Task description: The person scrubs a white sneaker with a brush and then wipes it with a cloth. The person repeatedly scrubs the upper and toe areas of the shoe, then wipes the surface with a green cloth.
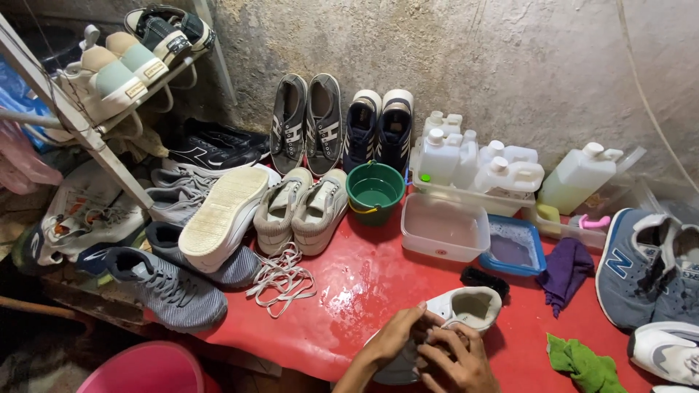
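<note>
A white sneaker (466, 309) lies on the wet red table (349, 320) near its front edge, heel toward the wall. My left hand (397, 336) grips the shoe's front from the left. My right hand (455, 360) rests over the same part from the right, fingers curled on it. A black brush (484, 280) lies just beyond the shoe's heel.
A green bucket (375, 191), a clear tub (444, 227), a blue-rimmed tub (513, 247) and white jugs (473, 164) stand behind. Several shoes crowd the left side and wall, loose white laces (284, 276) among them. Purple cloth (566, 271), green cloth (586, 362), blue sneaker (644, 266) at right.
</note>
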